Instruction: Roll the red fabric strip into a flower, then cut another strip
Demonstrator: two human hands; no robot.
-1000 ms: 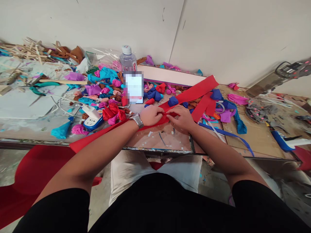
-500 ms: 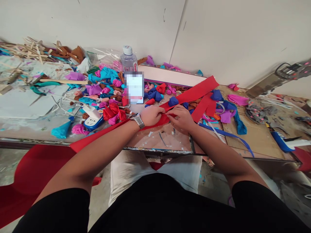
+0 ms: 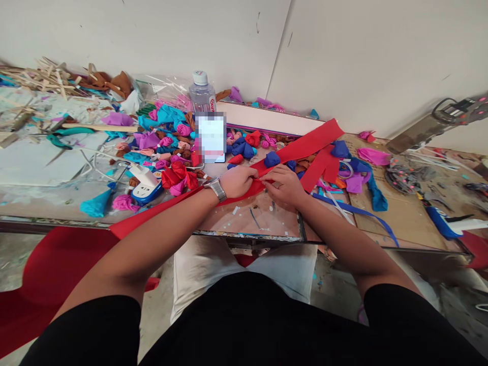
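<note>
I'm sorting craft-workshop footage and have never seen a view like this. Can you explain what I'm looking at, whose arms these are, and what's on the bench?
There is no machine here. The picture comes from a camera worn on a person's head, looking forward and down, so the two bare arms reaching away from you are the wearer's own.

The left hand, with a wristwatch, and the right hand meet at the near edge of the workbench. Both pinch a long red fabric strip that runs from the far right across the bench and trails off the front edge on the left.

Behind the hands lies a heap of small fabric pieces in blue, pink, teal, purple and brown. Among them stand a water bottle and a white power strip. A blue ribbon lies to the right.
</note>
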